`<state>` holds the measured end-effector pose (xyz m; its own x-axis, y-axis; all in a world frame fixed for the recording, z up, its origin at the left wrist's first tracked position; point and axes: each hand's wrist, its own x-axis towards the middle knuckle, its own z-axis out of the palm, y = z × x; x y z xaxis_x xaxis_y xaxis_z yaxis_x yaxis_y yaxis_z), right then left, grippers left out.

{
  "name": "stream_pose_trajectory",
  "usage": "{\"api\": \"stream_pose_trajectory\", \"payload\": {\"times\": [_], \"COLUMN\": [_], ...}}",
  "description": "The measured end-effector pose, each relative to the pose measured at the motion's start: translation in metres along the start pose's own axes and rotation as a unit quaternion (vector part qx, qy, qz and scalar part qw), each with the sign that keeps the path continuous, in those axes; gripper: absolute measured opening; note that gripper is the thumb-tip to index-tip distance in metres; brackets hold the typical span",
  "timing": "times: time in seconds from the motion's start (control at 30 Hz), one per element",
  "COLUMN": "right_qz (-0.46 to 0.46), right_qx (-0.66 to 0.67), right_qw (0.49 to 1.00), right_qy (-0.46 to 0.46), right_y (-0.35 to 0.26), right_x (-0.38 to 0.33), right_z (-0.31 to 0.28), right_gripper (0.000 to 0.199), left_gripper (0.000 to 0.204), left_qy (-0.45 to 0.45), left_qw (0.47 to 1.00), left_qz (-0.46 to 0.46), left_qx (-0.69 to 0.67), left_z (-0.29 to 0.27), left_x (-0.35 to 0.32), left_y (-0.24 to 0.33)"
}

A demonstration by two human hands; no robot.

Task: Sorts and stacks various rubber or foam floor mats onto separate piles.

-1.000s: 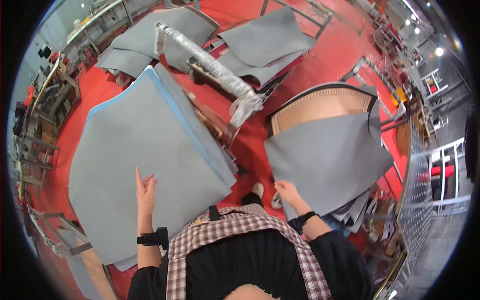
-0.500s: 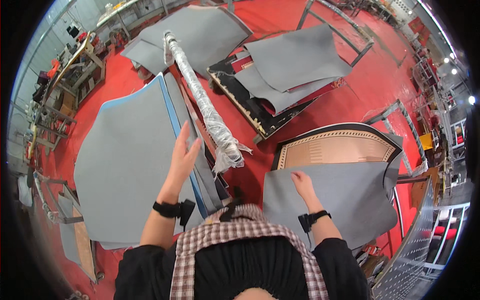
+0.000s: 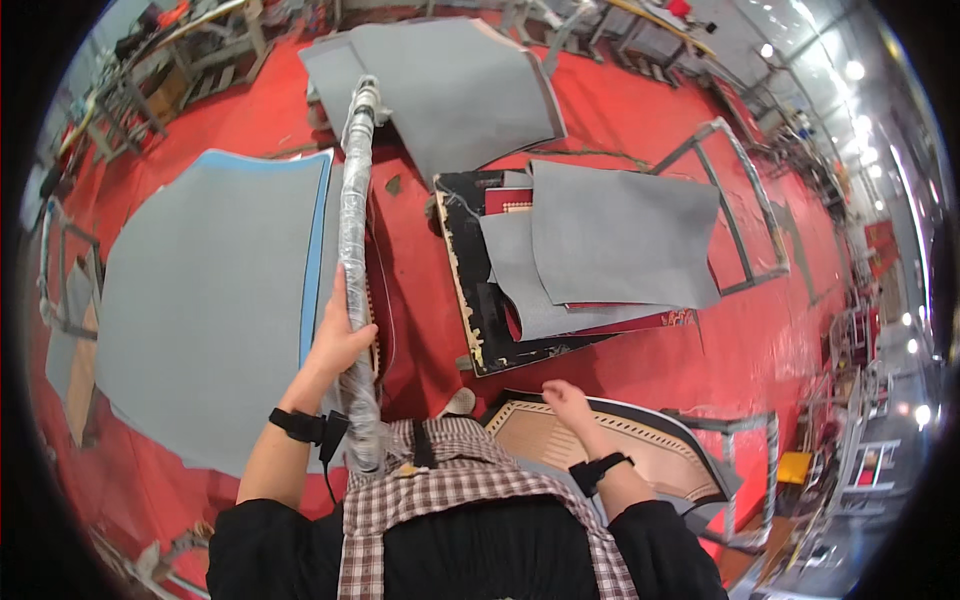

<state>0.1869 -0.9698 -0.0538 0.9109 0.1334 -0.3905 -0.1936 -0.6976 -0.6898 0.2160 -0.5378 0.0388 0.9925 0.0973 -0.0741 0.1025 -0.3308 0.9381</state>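
Note:
A long pole wrapped in clear plastic film point(image 3: 352, 210) stretches away from my body at the left of centre. My left hand point(image 3: 338, 345) lies against its near part, fingers extended along it and thumb spread across it. Left of the pole is a large grey sheet point(image 3: 210, 300) with a blue strip along its right and far edges. My right hand point(image 3: 570, 405) is held above a curved tan panel with a dark rim point(image 3: 620, 440). Its fingers are curled in, and nothing shows in them.
A black table with a chipped edge point(image 3: 460, 265) carries grey sheets point(image 3: 625, 235). More grey sheet point(image 3: 450, 90) covers a far stand. Metal frames point(image 3: 735, 200) stand at the right. The floor is red point(image 3: 410, 250). Workbenches point(image 3: 200, 30) line the far side.
My left hand has come onto the wrapped pole from over the blue-edged sheet. My view has turned right and I stand closer to the pole. The right hand stays raised over the panel.

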Motion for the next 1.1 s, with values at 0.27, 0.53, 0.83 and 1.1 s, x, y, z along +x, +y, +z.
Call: {"api": "stream_pose_trajectory", "payload": {"times": [0.27, 0.53, 0.83, 1.1], "right_qz": [-0.087, -0.005, 0.116, 0.11], "right_qx": [-0.009, 0.097, 0.174, 0.22], "right_qw": [0.996, 0.995, 0.966, 0.964], "right_qy": [-0.034, 0.028, 0.152, 0.102], "right_y": [-0.039, 0.061, 0.077, -0.094], "right_x": [0.098, 0.086, 0.12, 0.307], "right_z": [-0.09, -0.106, -0.118, -0.1], "right_gripper": [0.029, 0.029, 0.027, 0.031], "left_gripper": [0.09, 0.085, 0.03, 0.029], "left_qy": [0.054, 0.006, 0.116, -0.021], "left_qw": [0.992, 0.989, 0.982, 0.998], "left_qz": [-0.075, -0.125, -0.038, 0.023], "left_qx": [0.09, 0.072, 0.147, 0.048], "left_z": [0.016, -0.002, -0.102, -0.12], "left_x": [-0.011, 0.016, 0.255, 0.478], "left_y": [0.017, 0.02, 0.09, 0.109]}}
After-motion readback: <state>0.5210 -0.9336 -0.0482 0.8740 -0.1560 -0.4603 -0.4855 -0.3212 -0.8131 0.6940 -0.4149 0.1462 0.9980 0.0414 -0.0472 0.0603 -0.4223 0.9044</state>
